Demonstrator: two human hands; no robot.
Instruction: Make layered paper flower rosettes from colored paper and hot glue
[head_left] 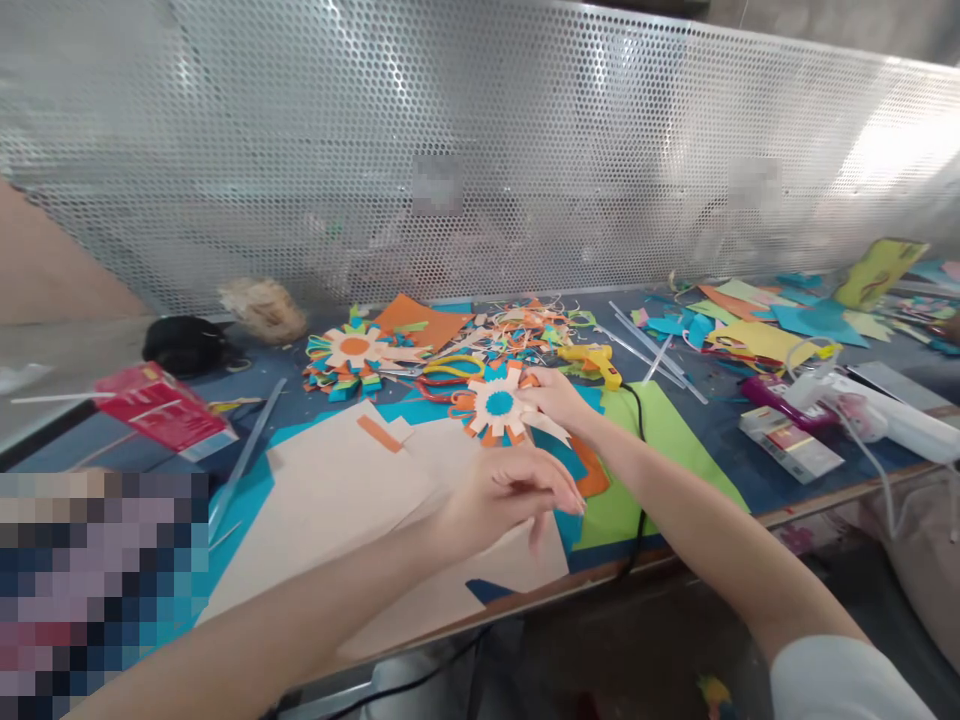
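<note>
My right hand [555,398] is closed on the edge of a paper flower [499,402] with a blue centre and cream and orange strip petals. A cream paper tail hangs from the flower below my fingers. In front of it, nearer to me, my left hand [510,495] hovers over cream paper sheets [337,490]. Its fingers are curled with the tips drawn together; anything between them is too small to make out. A similar flower with an orange centre [355,346] lies at the back left. Scissors with red and yellow handles [454,370] lie just behind the held flower.
A yellow glue gun [592,362] with a black cord lies beyond my right hand, beside clear glue sticks [645,345]. Green paper [675,460] lies under my right forearm. Paper scraps [525,330] pile up before the perforated metal panel [450,120]. A red box [161,405] stands left.
</note>
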